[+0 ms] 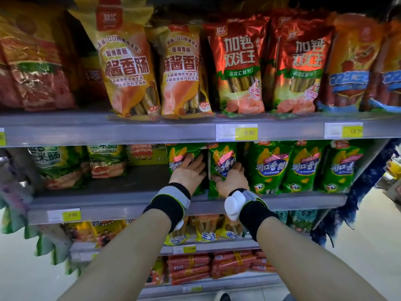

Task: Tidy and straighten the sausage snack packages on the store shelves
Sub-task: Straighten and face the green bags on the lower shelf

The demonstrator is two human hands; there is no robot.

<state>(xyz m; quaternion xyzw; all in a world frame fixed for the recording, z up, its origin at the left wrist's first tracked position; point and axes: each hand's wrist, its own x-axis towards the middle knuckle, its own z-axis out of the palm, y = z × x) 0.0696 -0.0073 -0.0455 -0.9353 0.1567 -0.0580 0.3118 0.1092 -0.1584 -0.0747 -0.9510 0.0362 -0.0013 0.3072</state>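
A row of green corn-sausage packages stands upright on the middle shelf (pixel 108 203). My left hand (pixel 188 171) lies flat on the front of the leftmost green package (pixel 182 152), fingers spread and reaching into the gap beside it. My right hand (pixel 232 178) grips the lower part of the second green package (pixel 222 158), fingers wrapped round its left edge and front. Three more green packages (pixel 268 166) stand to the right. Both wrists wear black bands with sensors.
The top shelf (pixel 130 131) carries yellow, red and orange sausage bags; one yellow bag (pixel 128 61) leans left. Left on the middle shelf lie other green and red packs (pixel 58 166). Lower shelves hold yellow bags and red sausage sticks (pixel 232 263). An aisle floor opens at right.
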